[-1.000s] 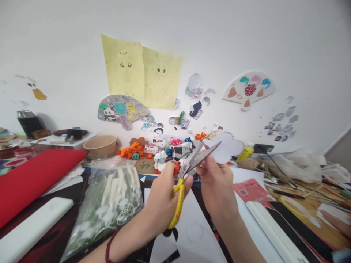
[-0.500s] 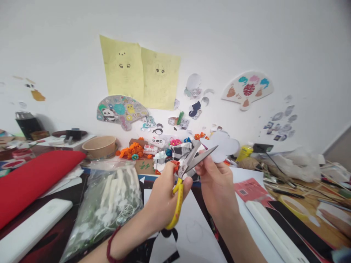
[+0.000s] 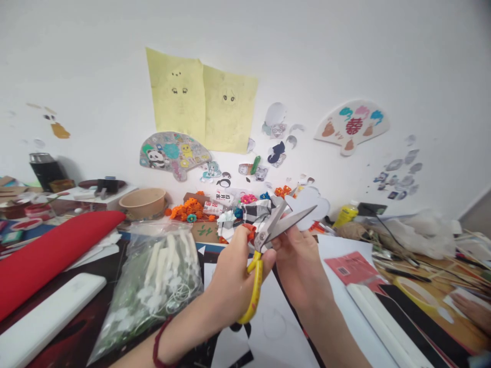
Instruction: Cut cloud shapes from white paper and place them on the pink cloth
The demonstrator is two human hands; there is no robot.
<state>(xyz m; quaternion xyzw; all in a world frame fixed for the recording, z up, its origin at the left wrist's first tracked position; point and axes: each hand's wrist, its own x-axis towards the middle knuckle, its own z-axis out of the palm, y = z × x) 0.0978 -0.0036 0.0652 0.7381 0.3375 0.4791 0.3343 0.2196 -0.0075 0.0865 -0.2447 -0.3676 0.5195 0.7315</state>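
In the head view, my left hand (image 3: 230, 278) grips scissors (image 3: 255, 291) with yellow handles and an orange part near the fingers. Their steel blades are spread apart and point up to the right. My right hand (image 3: 305, 273) pinches a white cloud-shaped paper cutout (image 3: 312, 207) by its lower edge. The longer blade lies across the cutout in this view; I cannot tell whether it touches. Below both hands lies a white sheet (image 3: 278, 332) with a faint pencil outline, partly hidden by my left hand and the handles.
A clear plastic bag (image 3: 153, 286) of white and green stems lies left, beside a white bar-shaped object (image 3: 53, 312) and red cloth (image 3: 69, 235). Orange flowers (image 3: 187, 209) stand against the wall. At right are a yellow tape roll (image 3: 416, 296) and another person's hand (image 3: 471, 309).
The whole view has shifted slightly. Relative to each other, my hands have drawn closer, and the scissor blade now overlaps more of the paper cutout. Both hands keep their hold.
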